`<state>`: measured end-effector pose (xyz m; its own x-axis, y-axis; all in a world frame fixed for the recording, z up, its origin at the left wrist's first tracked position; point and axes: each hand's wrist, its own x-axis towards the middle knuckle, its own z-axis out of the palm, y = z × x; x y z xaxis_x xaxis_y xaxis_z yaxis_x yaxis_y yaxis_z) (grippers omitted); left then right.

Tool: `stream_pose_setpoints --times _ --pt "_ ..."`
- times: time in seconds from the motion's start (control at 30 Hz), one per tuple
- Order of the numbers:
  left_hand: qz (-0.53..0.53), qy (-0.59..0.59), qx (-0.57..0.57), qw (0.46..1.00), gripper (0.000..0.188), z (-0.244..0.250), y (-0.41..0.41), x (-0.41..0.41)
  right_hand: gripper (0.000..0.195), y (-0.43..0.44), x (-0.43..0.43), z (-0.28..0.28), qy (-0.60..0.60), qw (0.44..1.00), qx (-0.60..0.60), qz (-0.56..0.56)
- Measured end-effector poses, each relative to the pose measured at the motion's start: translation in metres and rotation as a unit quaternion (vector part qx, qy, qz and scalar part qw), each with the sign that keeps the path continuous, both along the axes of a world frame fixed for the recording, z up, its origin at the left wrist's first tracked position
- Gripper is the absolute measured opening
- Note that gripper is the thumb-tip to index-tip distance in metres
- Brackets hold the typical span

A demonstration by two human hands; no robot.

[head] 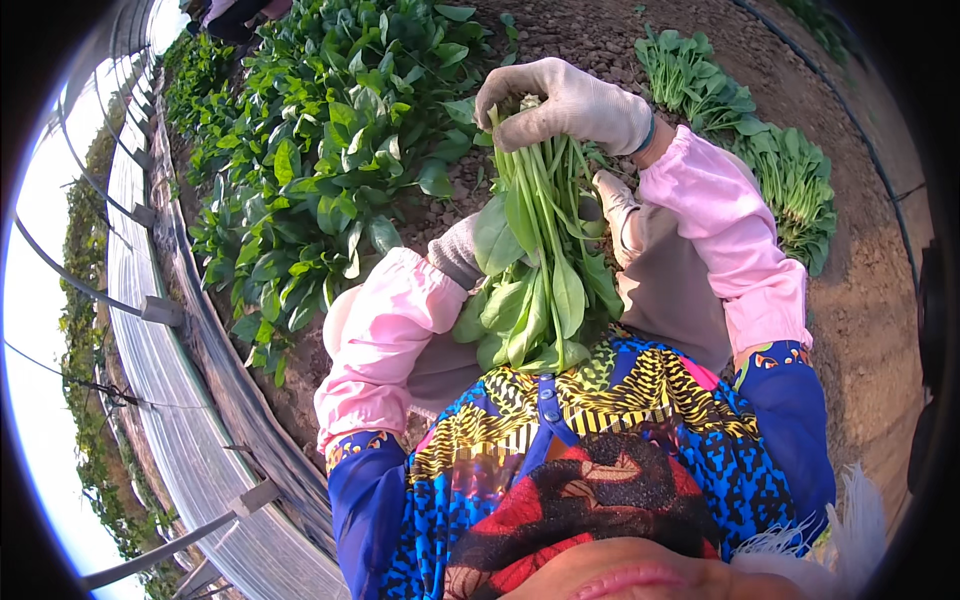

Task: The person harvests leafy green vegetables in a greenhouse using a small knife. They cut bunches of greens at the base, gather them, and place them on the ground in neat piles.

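A bunch of leafy greens, which look like spinach (pixel 536 247), hangs stems up and leaves down before my chest. My right hand (pixel 562 109), in a pale knit work glove with soiled fingers, is closed around the root end of the stems at the top. The gloved left hand (pixel 456 251) is at the left side of the bunch; its cuff shows, but its fingers are hidden behind the leaves. Pink sleeve covers are on both forearms.
Dense growing greens (pixel 315 165) fill the left and upper left. Bunches of cut greens (pixel 791 187) lie on the soil at right, near a dark hose (pixel 847 105). Plastic sheeting (pixel 161 337) and metal hoops (pixel 75 277) line the left. Another person (pixel 229 22) is partly visible at the top left.
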<state>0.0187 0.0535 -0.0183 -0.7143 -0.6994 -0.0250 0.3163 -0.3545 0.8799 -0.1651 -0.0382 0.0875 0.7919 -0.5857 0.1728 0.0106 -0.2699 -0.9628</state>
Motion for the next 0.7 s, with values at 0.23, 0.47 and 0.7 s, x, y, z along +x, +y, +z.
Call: stream_pose_setpoints --times 0.23,0.47,0.7 --pt "0.0 -0.094 -0.199 0.975 0.063 -0.033 -0.012 0.014 0.02 0.01 0.01 -0.005 0.039 0.992 -0.054 -0.106" --pt "0.12 -0.052 -0.101 0.986 0.062 0.018 -0.035 0.041 0.019 0.015 0.0 0.031 -0.056 0.956 -0.144 -0.248" --pt "0.488 0.12 -0.058 0.863 0.04 0.036 -0.065 0.136 0.029 -0.02 0.01 0.012 0.093 0.908 -0.272 -0.304"
